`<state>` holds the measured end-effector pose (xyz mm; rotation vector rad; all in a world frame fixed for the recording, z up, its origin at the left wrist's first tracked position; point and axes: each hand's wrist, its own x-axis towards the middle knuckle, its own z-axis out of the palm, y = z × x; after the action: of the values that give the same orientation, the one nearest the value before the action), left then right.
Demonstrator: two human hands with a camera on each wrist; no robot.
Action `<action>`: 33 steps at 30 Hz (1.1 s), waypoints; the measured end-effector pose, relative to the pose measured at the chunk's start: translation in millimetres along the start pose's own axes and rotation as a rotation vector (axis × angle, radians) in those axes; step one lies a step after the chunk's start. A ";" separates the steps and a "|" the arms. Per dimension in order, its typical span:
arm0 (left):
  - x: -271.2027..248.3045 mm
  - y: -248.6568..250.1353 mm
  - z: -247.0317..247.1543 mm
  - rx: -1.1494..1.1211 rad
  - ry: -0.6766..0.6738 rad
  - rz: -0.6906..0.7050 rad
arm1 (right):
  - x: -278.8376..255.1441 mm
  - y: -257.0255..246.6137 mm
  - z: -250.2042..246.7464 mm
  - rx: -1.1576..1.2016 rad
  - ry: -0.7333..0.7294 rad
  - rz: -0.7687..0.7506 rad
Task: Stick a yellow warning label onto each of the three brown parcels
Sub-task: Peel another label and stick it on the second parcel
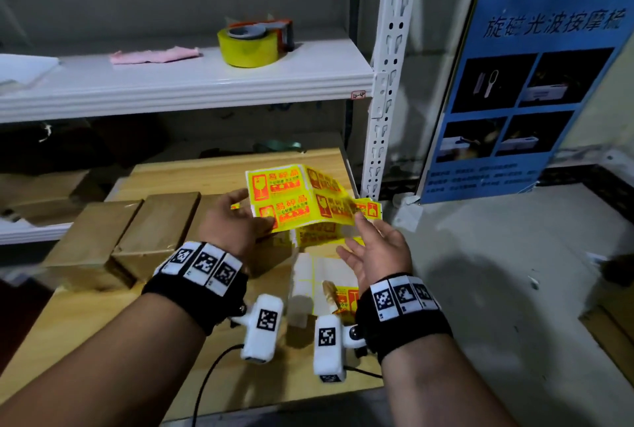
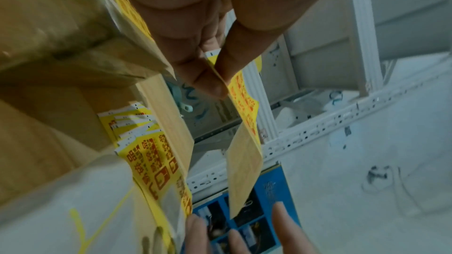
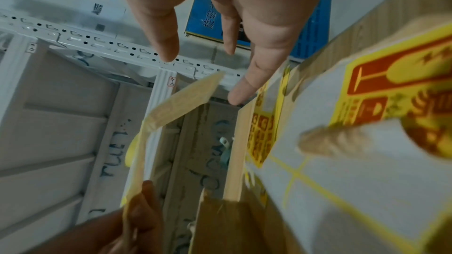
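Note:
My left hand [image 1: 255, 210] pinches a yellow warning label sheet [image 1: 295, 197] at its lower left corner and holds it up over the table; the left wrist view shows the pinch [image 2: 215, 82] close up. My right hand [image 1: 356, 234] is spread open just below the sheet's right edge and holds nothing, its fingers [image 3: 166, 45] straight. Two brown parcels [image 1: 92, 238] [image 1: 157, 227] lie side by side on the table to the left. A third parcel [image 1: 210, 202] is mostly hidden behind my left hand.
More label sheets and white backing paper [image 1: 322, 275] lie on the wooden table [image 1: 103, 341] under my hands. A yellow tape roll [image 1: 250, 46] and pink cloth [image 1: 154, 54] sit on the upper shelf. A white shelf post [image 1: 387, 83] and blue poster [image 1: 528, 83] stand to the right.

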<state>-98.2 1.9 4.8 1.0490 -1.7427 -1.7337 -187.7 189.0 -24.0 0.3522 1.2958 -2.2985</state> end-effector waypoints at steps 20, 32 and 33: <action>-50.8 -33.1 -131.7 -0.134 0.095 0.069 | -65.0 72.5 78.1 -0.098 -0.336 0.114; -29.8 -35.8 -156.5 0.505 -0.039 0.556 | -59.3 86.3 81.4 -0.185 -0.345 -0.023; -29.3 -37.3 -156.5 0.514 -0.045 0.573 | -59.0 86.1 82.1 -0.164 -0.342 -0.027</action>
<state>48.1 -69.6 -11.2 0.5921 -2.2975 -0.9885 -91.8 97.3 -18.4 -0.1112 1.3030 -2.1366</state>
